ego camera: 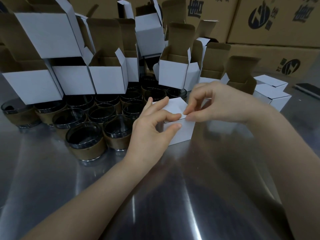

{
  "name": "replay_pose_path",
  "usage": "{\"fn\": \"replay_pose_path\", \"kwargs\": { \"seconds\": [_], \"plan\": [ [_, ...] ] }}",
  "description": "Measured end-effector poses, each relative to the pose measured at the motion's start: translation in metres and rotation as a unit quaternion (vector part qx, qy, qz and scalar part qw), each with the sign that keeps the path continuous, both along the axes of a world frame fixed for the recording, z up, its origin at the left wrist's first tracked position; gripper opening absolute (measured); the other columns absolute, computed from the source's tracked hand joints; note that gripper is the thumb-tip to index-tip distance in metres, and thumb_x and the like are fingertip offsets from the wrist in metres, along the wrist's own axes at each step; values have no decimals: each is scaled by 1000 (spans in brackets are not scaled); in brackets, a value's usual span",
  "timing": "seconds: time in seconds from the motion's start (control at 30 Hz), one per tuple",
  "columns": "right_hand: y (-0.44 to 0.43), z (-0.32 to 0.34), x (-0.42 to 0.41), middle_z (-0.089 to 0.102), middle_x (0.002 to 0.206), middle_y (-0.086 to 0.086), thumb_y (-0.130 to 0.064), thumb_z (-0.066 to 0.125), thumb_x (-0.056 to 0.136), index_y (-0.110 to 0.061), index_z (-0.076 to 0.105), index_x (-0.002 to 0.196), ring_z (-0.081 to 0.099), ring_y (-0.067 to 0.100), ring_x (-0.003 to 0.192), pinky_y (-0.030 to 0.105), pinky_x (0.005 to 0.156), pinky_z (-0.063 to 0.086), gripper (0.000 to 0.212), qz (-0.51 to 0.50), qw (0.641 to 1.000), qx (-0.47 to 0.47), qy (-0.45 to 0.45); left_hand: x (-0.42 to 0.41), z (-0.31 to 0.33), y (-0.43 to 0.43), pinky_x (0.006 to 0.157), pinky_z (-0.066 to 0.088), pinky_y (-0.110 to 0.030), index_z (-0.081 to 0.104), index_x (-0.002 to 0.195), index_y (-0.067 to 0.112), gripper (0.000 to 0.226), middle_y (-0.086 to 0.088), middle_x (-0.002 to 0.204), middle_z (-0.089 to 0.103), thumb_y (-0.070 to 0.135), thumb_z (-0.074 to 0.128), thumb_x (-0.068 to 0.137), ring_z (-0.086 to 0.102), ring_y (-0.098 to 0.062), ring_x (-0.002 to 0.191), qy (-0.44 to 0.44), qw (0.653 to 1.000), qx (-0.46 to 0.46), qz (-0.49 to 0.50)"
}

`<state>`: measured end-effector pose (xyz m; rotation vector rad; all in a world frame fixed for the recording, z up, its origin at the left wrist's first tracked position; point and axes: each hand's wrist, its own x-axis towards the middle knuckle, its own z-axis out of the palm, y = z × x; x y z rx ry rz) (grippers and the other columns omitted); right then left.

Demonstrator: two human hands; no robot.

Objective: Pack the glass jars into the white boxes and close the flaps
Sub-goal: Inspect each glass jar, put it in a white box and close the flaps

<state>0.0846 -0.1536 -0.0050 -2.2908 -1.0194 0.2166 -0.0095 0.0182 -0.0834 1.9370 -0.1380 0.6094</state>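
Sitting on the shiny steel bench [155,196] near the middle of the view, a small white cardboard box [183,134] was clasped between both hands, its top flap folded down nearly flat. The left hand [150,130] gripped it from the left side, thumb against the front face and forefinger laid along the top flap. The right hand [213,103] reached over from the right and pinched the front edge of that flap between thumb and forefinger, its fingertips touching the tip of the left forefinger. Whether a jar was inside could not be told.

Just left of the box stood a close cluster of dark glass jars with brown paper sleeves [86,141], all upright, the nearest ones beside the left wrist. Behind and partly over them rose a heap of open white cardboard boxes with brown insides [107,80], some upright with flaps raised, some tilted on others. To the right, beyond the right hand, sat two closed white boxes [275,99] touching each other, and near them a dark flat object [306,88] lay on the bench. Large brown corrugated cartons with dark printed marks [277,32] lined the back.
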Motion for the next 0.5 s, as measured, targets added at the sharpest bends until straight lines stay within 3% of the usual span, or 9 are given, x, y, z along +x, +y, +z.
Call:
{"fn": "replay_pose_path", "kwargs": {
  "seconds": [0.1, 0.17, 0.27, 0.37, 0.5],
  "plan": [
    [8, -6, -4, 51, 117, -13, -37, 78, 77, -31, 63, 88, 48, 2, 110, 13, 91, 41, 20, 10, 997, -41, -63, -2, -3, -1, 115, 15, -15, 66, 97, 39, 29, 5, 153, 38, 12, 71, 86, 14, -10, 149, -8, 1000, 7, -22],
    [13, -11, -9, 49, 127, -13, -37, 78, 76, -31, 53, 87, 44, -3, 114, 7, 86, 37, 28, 20, 996, -51, -66, -2, -5, 0, 118, 19, -23, 65, 103, 37, 30, 4, 157, 31, 10, 69, 88, 12, -9, 150, -12, 999, 0, -32],
    [15, -11, -10, 52, 120, -12, -39, 79, 75, -31, 50, 86, 46, 1, 110, 14, 87, 39, 32, -1, 995, -56, -86, -2, -6, 0, 118, 28, -34, 60, 120, 32, 38, 11, 158, 25, 15, 69, 88, 18, -1, 147, -16, 999, -8, -39],
    [11, -1, -12, 45, 113, -16, -41, 80, 73, -37, 49, 103, 42, 0, 106, 24, 89, 42, 43, -15, 990, -111, -90, -4, -5, -4, 116, 32, -41, 52, 122, 37, 43, 11, 159, 25, 21, 59, 83, 28, -1, 144, 0, 998, -25, -62],
    [0, 13, -18, 40, 117, -9, -42, 78, 70, -46, 42, 120, 41, 13, 110, 34, 92, 41, 61, -62, 973, -211, -64, -4, -8, -8, 114, 36, -36, 58, 122, 24, 41, 8, 148, 41, 17, 56, 81, 39, -2, 137, -5, 998, 14, -55]
  ]
}}
